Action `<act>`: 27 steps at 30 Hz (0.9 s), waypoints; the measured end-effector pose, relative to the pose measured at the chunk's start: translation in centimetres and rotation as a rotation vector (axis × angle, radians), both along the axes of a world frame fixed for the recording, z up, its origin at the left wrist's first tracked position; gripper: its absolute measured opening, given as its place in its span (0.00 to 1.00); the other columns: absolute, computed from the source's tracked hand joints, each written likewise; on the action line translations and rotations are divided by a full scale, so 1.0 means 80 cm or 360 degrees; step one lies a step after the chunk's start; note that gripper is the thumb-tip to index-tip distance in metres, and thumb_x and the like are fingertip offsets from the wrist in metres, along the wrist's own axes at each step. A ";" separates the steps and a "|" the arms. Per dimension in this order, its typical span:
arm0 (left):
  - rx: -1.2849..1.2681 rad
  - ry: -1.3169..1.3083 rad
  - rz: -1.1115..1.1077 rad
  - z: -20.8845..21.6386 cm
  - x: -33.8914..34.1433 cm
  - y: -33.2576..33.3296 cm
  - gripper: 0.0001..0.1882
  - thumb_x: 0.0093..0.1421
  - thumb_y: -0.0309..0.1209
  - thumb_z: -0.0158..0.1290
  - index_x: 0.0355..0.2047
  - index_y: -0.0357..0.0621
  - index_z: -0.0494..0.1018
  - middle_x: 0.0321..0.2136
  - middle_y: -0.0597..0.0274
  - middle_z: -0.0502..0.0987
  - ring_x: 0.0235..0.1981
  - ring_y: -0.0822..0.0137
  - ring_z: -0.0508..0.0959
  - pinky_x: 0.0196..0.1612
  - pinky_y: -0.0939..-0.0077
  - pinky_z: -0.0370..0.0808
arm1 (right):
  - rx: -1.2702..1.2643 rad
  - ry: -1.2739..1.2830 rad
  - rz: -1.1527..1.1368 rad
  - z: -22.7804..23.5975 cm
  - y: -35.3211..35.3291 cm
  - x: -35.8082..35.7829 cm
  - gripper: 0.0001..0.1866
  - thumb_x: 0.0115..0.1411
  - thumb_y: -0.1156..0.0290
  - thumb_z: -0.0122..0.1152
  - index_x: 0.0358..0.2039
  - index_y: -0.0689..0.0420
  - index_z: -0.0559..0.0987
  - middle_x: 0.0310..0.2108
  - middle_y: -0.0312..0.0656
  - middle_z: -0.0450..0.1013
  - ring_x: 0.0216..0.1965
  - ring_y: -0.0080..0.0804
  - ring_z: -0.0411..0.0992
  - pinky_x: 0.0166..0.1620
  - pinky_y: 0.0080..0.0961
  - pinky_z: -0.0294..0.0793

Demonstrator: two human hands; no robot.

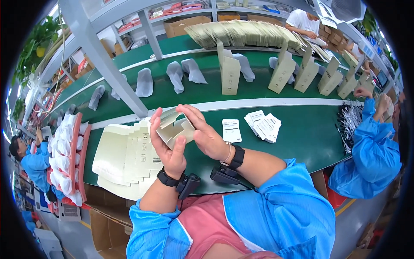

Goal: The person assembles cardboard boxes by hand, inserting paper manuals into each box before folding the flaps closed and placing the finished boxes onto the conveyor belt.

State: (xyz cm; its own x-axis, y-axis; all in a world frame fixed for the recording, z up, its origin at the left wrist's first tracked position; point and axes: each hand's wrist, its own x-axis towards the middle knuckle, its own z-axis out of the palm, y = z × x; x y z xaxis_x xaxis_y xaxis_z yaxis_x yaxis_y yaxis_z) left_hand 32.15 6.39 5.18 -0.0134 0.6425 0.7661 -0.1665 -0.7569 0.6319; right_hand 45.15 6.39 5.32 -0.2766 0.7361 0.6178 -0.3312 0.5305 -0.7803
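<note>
Between my two palms is a small pale cream cardboard box, tilted, with its flaps partly folded and its open end showing. My left hand presses on its left side, thumb across the near edge. From the other side my right hand curls round it, fingers over the far top. Just left of my hands lies a fanned stack of flat unfolded cartons, overlapping on the green table. To the right are a small pile of white printed cards and a looser, spread pile of cards.
Beyond a pale rail, a green conveyor carries upright open boxes and greyish wrapped items. A grey post rises at the left. Pink trays of white bundles stand left; a co-worker's blue sleeve is at right.
</note>
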 end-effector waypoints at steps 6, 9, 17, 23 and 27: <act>0.0198 -0.0010 0.0193 -0.019 -0.017 0.010 0.25 0.60 0.33 0.50 0.57 0.49 0.59 0.59 0.48 0.58 0.61 0.55 0.56 0.62 0.60 0.51 | 0.0112 -0.0122 -0.0052 -0.002 -0.006 -0.016 0.30 0.65 0.63 0.46 0.64 0.58 0.54 0.62 0.43 0.47 0.65 0.34 0.44 0.64 0.31 0.45; 0.0153 -0.0086 0.0012 -0.012 -0.019 0.005 0.21 0.60 0.31 0.50 0.54 0.49 0.63 0.58 0.48 0.59 0.60 0.54 0.57 0.63 0.57 0.48 | 0.0062 -0.0060 -0.0120 -0.010 -0.005 -0.027 0.28 0.65 0.63 0.46 0.62 0.58 0.55 0.61 0.42 0.48 0.65 0.34 0.44 0.64 0.31 0.44; 0.0377 0.0198 0.0017 -0.005 -0.054 0.003 0.14 0.56 0.29 0.52 0.44 0.48 0.71 0.55 0.50 0.63 0.59 0.51 0.60 0.64 0.52 0.40 | -0.0051 0.0366 0.0140 -0.010 -0.004 -0.050 0.22 0.60 0.73 0.48 0.56 0.54 0.61 0.60 0.41 0.52 0.66 0.36 0.45 0.64 0.34 0.46; 0.0332 0.0384 0.0273 -0.010 -0.057 -0.007 0.11 0.56 0.28 0.48 0.40 0.46 0.70 0.53 0.51 0.65 0.59 0.48 0.60 0.64 0.50 0.44 | -0.0017 0.0255 -0.0145 -0.011 -0.012 -0.065 0.23 0.56 0.77 0.51 0.53 0.53 0.63 0.56 0.41 0.57 0.65 0.40 0.47 0.64 0.36 0.47; 0.0380 0.0223 0.0324 -0.007 -0.041 -0.011 0.21 0.56 0.27 0.45 0.52 0.45 0.63 0.52 0.52 0.65 0.57 0.48 0.62 0.64 0.52 0.47 | 0.0142 0.0145 -0.0363 -0.008 -0.019 -0.063 0.21 0.55 0.76 0.52 0.51 0.53 0.64 0.53 0.41 0.60 0.65 0.41 0.49 0.64 0.37 0.48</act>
